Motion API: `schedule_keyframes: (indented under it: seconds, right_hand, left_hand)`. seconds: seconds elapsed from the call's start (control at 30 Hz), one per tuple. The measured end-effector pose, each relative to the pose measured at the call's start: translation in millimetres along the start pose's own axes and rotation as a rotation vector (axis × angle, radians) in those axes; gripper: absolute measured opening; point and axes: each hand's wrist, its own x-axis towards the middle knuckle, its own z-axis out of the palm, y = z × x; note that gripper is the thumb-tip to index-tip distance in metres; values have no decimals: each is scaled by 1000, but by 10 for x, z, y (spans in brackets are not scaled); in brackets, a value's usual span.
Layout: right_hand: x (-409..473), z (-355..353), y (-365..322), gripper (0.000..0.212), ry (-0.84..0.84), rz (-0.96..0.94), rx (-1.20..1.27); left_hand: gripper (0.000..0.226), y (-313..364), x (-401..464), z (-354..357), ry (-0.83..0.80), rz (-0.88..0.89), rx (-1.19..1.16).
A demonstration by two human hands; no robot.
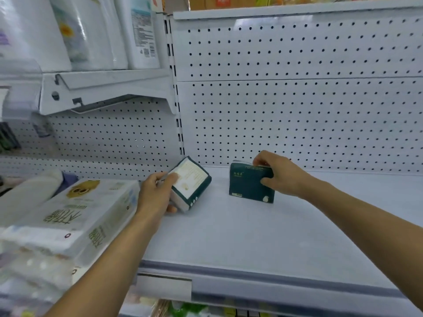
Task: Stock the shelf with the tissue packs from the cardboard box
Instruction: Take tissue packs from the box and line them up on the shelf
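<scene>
2 tissue packs are going onto the shelf (pixel 263 236) at once, each one dark green, soft-sided and small enough for a single hand. The right pack (pixel 248 185) is standing upright on its long edge near the pegboard (pixel 297 99), its green face with small pale print turned toward the aisle; the right hand (pixel 278 176) is grasping it from above and the side, fingers curling over the top edge and thumb pressing the front, probably to square it up and keep it from tipping. The left pack (pixel 191 183) is tilting, its cream label panel facing up and one corner touching or nearly touching the shelf (the contact itself is too blurred to call); the left hand (pixel 158 193) is gripping its near end, thumb on top and fingers underneath, likely swinging it down to stand beside the first. The 2 packs are sitting apart, with bare shelf between them. The cardboard box is not showing here. To the left, large white bundles (pixel 75 225) are lying stacked on the neighbouring bay.
</scene>
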Motion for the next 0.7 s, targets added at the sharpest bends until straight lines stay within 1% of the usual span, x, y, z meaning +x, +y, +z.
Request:
schedule_keyframes:
  seconds: [0.17, 0.33, 0.47, 0.53, 0.63, 0.7]
  right_hand:
    - [500, 248, -30, 37, 82, -89, -50]
    - [985, 441, 19, 40, 109, -134, -72]
    - [1243, 558, 46, 41, 144, -182, -129]
    - [1303, 601, 61, 41, 187, -212, -190]
    - [1324, 628, 88, 42, 253, -228, -363]
    - [1293, 613, 81, 52, 288, -215, -413]
  left_hand:
    - [27, -33, 159, -20, 39, -35, -13]
    - [21, -31, 338, -12, 83, -44, -57]
    - [24, 7, 440, 19, 98, -47, -61]
    - [26, 26, 471, 30, 94, -49, -64]
    - [26, 52, 491, 47, 85, -61, -66]
    - [27, 71, 496, 65, 75, -77, -81]
